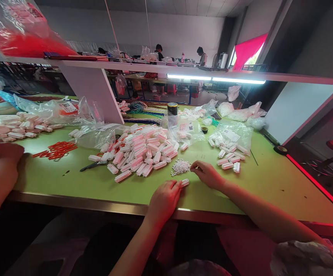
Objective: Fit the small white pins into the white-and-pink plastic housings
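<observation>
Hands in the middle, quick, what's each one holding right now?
Left hand: closed, holding one white block.
Right hand: beside the tiny white pieces; can't tell whether it's pinching one.

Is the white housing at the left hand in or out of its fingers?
In: the fingers of the left hand cover one end of the white housing; the rest shows beyond them.

The green table (82,182) carries a large heap of white blocks (143,151), with a small pile of tiny white pieces (181,166) just beside it. Orange-red pieces (58,150) lie to the left, a looser group of blocks (229,158) to the right, a tape roll (280,150) at the right edge.
</observation>
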`<state>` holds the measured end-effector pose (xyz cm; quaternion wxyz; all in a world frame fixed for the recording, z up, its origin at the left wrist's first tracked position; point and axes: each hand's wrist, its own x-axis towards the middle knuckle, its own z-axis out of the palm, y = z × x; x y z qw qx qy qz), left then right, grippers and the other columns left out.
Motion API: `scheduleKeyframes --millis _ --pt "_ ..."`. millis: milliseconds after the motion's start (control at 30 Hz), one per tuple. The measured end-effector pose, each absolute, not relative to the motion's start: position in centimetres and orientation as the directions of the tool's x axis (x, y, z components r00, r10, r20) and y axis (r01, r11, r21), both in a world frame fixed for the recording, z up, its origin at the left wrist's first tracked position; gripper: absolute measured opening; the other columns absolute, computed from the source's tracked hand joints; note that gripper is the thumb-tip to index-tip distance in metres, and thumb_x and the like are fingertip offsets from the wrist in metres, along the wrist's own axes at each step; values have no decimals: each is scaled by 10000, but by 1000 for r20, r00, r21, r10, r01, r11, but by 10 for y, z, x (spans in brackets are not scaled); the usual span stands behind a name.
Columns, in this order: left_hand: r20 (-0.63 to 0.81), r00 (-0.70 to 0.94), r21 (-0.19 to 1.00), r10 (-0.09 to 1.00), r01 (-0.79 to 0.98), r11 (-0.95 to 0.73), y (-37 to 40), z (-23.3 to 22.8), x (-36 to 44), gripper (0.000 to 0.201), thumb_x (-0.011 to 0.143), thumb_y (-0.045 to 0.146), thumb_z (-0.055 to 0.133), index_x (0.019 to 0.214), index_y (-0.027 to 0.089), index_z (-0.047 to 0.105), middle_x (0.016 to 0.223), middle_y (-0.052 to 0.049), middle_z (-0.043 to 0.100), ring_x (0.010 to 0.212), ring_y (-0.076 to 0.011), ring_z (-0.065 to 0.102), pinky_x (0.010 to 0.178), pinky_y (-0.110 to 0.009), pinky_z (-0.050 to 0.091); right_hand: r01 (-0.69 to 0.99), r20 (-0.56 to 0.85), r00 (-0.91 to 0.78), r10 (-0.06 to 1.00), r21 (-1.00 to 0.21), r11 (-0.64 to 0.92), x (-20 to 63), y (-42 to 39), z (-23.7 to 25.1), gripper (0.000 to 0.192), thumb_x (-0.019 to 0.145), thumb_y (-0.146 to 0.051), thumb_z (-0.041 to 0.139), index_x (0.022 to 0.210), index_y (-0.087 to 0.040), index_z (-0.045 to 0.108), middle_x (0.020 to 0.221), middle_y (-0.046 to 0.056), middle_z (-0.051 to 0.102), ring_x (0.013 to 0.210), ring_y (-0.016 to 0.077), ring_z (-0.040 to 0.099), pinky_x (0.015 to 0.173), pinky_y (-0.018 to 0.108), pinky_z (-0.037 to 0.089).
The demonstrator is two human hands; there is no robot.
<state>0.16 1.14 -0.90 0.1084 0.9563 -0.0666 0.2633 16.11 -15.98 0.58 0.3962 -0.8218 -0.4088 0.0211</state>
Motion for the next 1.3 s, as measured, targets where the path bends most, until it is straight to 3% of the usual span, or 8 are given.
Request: scheduleKeyframes --millis 133,300,467,567,867,1300 --pt "512 857 183 -60 -177 -967 11 -9 2 287 1033 283 427 1143 199 678 1014 -85 706 889 -216 649 776 -334 551 531 158 651 742 -794 -297 147 -157 10 107 923 -249 558 890 -194 645 643 -46 587 535 108 502 556 222 410" --pt "516 855 188 -55 -175 -966 11 -10 3 257 1024 280 459 1127 195 680 1016 -82 708 908 -216 653 789 -335 551 660 240 583 776 -697 -280 139 -155 13 82 900 -181 571 878 -192 649 794 0 668 687 132 573 680 240 444" --pt "493 869 203 -47 -167 -965 10 -9 2 250 1019 262 468 1143 197 676 1025 -79 707 911 -224 656 787 -351 556 694 287 619 731 -637 -336 143 -158 13 103 929 -170 539 891 -195 631 874 28 687 801 161 611 762 269 451" --pt "495 867 197 -51 -169 -966 10 -7 2 236 1011 250 487 1140 198 677 1030 -78 706 907 -225 655 782 -350 557 675 275 636 722 -652 -346 141 -157 16 86 924 -171 560 883 -197 632 850 16 679 785 158 601 756 268 448" --pt "560 824 145 -81 -194 -970 13 -15 3 225 996 214 508 1134 175 682 1033 -93 707 899 -229 650 780 -358 560 735 335 486 807 -656 -171 131 -153 18 129 948 -139 537 863 -183 623 888 32 610 841 160 578 772 272 448" --pt "569 820 173 -62 -193 -966 12 -15 3 248 1014 260 479 1119 165 682 1002 -94 694 884 -223 638 778 -357 558 793 345 463 816 -573 -208 131 -154 13 141 981 -139 516 904 -187 624 948 38 602 896 164 582 808 267 445"
